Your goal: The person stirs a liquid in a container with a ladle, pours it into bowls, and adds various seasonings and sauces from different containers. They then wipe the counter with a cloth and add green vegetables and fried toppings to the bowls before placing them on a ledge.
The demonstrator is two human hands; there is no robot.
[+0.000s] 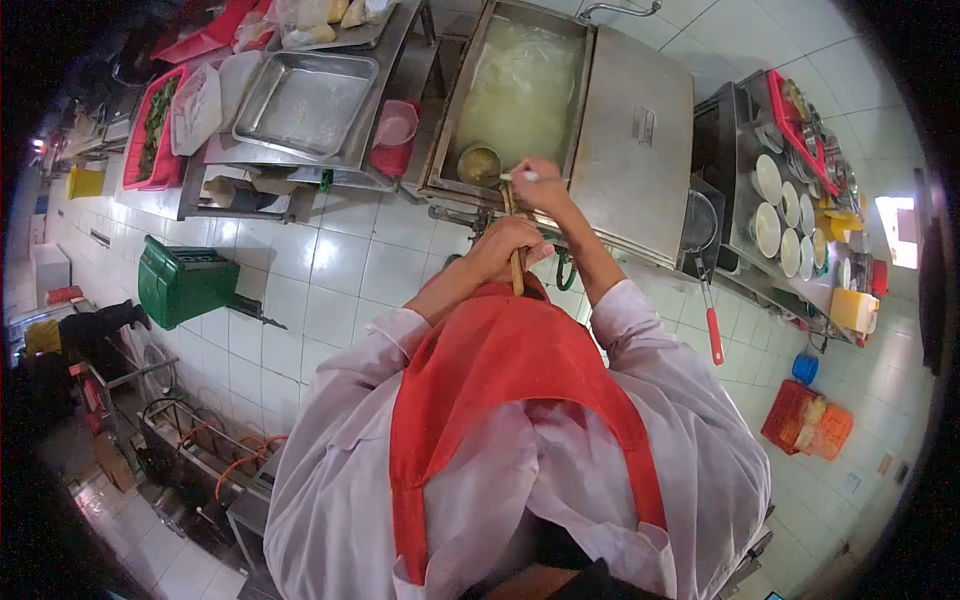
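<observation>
A: Where is the ladle [479, 165], pls?
B: It is in the near L corner of the vat [585, 90], its round bowl at the cloudy liquid [520, 80].
A: And the fingers?
B: On the right hand [543, 188] they are curled nearly closed on a pale piece [520, 177] just beside the ladle. On the left hand [505, 247] they are wrapped closed round a wooden stick [517, 268]. If stick, pale piece & ladle are joined, I cannot tell.
A: Which way do they point?
B: The stick's long axis runs fwd from the red apron [520, 350] to the vat's near rim. The ladle's own axis, I cannot tell.
A: What is around?
B: Directly R of the vat's open part, a metal cover [640, 130]. Further R, a strainer [700, 222] w/ red handle, then white bowls [768, 180] on a surface. To the L, a pink bowl [397, 124] near the vat, then a metal tray [308, 105] & a red basket [155, 130] w/ greens. A green bin [187, 285] is on the floor, well apart.
</observation>
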